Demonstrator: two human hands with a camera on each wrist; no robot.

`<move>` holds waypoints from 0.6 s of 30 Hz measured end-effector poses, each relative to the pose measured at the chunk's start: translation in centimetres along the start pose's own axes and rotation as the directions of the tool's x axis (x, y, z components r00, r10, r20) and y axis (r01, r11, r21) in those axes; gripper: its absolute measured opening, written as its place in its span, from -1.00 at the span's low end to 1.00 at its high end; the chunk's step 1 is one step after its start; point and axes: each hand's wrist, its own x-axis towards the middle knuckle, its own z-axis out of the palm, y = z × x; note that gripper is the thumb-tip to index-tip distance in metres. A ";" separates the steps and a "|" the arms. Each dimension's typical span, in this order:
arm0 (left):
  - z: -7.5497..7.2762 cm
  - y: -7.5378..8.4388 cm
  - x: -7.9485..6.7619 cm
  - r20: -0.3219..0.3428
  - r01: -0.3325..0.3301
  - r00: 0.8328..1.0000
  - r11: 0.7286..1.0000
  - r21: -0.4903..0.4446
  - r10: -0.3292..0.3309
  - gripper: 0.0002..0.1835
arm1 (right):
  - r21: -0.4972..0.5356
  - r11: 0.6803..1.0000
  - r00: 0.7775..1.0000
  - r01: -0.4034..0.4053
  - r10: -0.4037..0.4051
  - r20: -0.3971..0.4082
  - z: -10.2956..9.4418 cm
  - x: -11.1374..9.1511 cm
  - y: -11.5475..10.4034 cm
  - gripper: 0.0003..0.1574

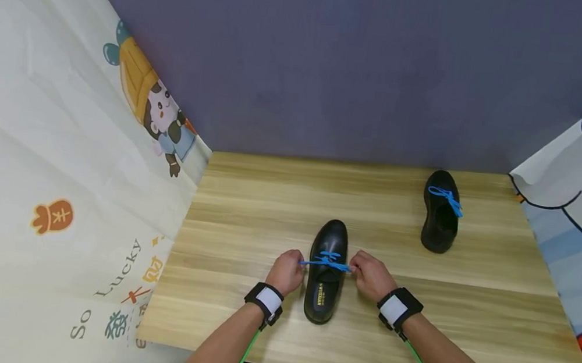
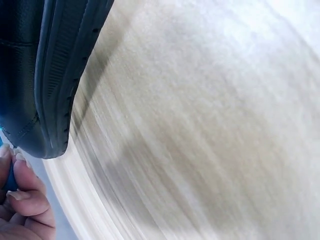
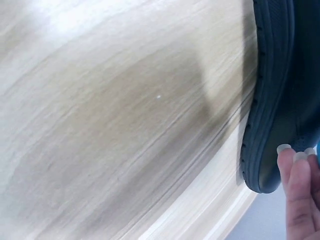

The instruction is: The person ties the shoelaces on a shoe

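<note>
A black leather shoe (image 1: 331, 238) stands on the wooden table with its toe pointing away from me. Blue shoelaces (image 1: 329, 260) cross its top and stretch out to both sides. On the left, my left hand (image 1: 286, 271) pinches one lace end between thumb and fingers; a bit of blue shows between the fingertips (image 2: 25, 177) in the left wrist view. My right hand (image 1: 372, 276) pinches the other end on the right side. In the right wrist view its fingertips (image 3: 298, 165) are close beside the shoe's dark side (image 3: 277, 100).
A second black shoe (image 1: 439, 231) with tied blue laces stands at the back right of the wooden table (image 1: 247, 200). A grey-purple panel (image 1: 323, 68) rises behind the table. Printed white curtains (image 1: 65, 124) hang at both sides. Green cables (image 1: 248, 353) run along both forearms.
</note>
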 end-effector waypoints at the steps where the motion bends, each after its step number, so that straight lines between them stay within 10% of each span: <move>1: 0.0 0.0 -0.1 -0.003 -0.002 1.000 1.000 -0.005 0.002 -0.90 | 0.001 1.000 1.000 -0.001 0.001 -0.001 0.0 -0.1 0.1 -0.69; 8: -0.3 -0.7 0.2 0.078 -0.039 0.996 0.986 -0.161 0.052 -0.96 | 0.032 0.998 0.999 0.048 -0.048 -0.003 -0.4 -0.4 0.6 -0.89; 18: -1.1 -1.0 2.9 0.146 0.001 0.988 0.940 -0.340 0.051 -0.79 | 0.198 0.980 1.000 0.012 -0.016 0.019 -1.3 0.4 -0.1 -0.64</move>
